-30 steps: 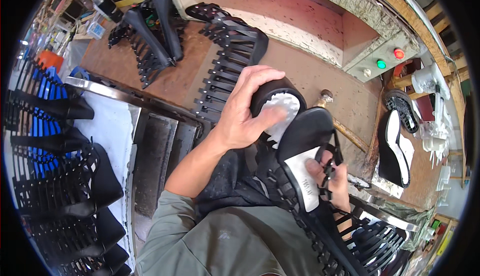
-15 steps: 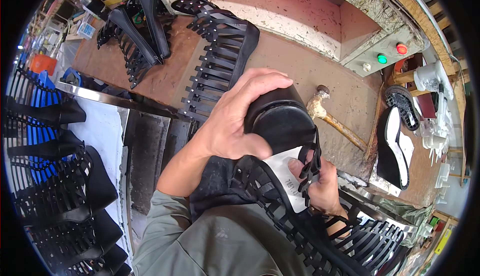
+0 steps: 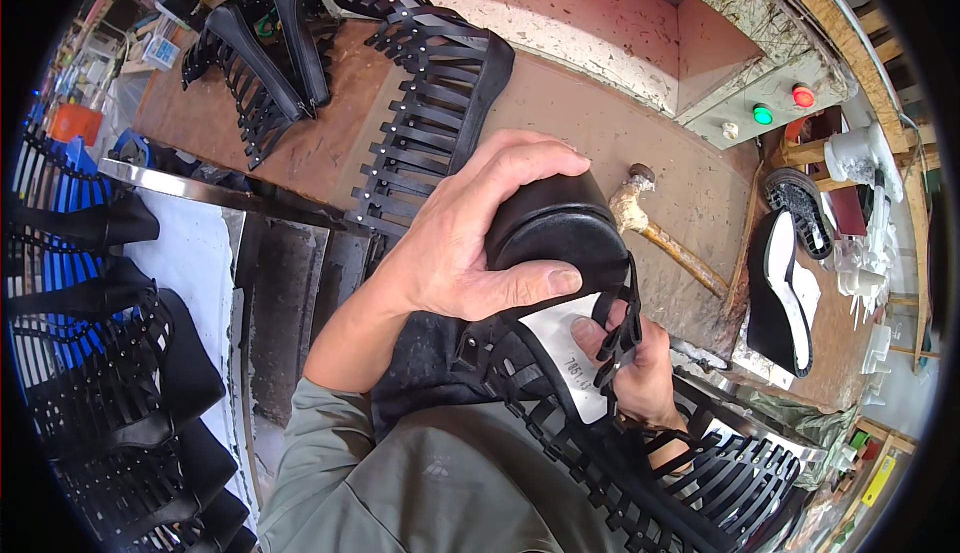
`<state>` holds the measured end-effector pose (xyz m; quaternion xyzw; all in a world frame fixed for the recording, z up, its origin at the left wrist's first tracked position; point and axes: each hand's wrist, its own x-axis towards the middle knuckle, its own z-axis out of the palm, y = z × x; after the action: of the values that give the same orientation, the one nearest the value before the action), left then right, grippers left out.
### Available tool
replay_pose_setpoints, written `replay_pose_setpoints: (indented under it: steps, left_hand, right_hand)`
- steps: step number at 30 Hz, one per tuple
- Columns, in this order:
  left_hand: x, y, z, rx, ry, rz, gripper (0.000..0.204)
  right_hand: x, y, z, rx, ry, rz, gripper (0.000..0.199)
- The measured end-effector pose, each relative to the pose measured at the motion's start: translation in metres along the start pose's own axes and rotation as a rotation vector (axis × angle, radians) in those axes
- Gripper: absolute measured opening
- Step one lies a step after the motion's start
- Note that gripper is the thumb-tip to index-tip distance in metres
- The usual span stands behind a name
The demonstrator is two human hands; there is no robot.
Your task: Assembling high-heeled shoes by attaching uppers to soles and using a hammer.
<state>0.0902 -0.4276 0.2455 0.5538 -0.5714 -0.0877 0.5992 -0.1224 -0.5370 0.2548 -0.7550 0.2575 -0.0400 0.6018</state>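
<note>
A black strappy sandal boot is held in front of my body, its thick wedge heel (image 3: 556, 243) pointing up and away from me. My left hand (image 3: 455, 238) wraps round that heel, fingers over the far side and thumb across the near face. Below it shows the pale insole (image 3: 572, 358), with small print on it. My right hand (image 3: 640, 378) grips the boot by its front straps, thumb on the insole; its other fingers are partly hidden. The long studded strap shaft (image 3: 735, 488) hangs down at my lower right, against my lap.
On the workbench (image 3: 570, 118) lie a hammer (image 3: 668, 248) and a flat studded strap upper (image 3: 432, 118). Another strappy boot (image 3: 265, 63) rests at the far left. A wedge sole (image 3: 776, 303) stands on the right. Several black boots (image 3: 180, 363) line the left side.
My left thumb has lifted and stretched rightward across the heel. The right hand keeps its grip, and the boot has hardly moved. My view has shifted slightly.
</note>
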Motion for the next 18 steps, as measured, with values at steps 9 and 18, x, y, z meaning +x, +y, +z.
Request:
replay_pose_setpoints:
  steps: [9, 18]
  left_hand:
    - [0.000, 0.006, 0.002, -0.018, -0.023, -0.048, 0.063]
    - [0.005, 0.010, 0.011, -0.059, 0.023, -0.109, 0.054]
  right_hand:
    - [0.001, 0.011, 0.002, 0.165, -0.011, 0.080, 0.012]
    - [-0.002, 0.015, 0.003, 0.157, 0.016, 0.002, 0.016]
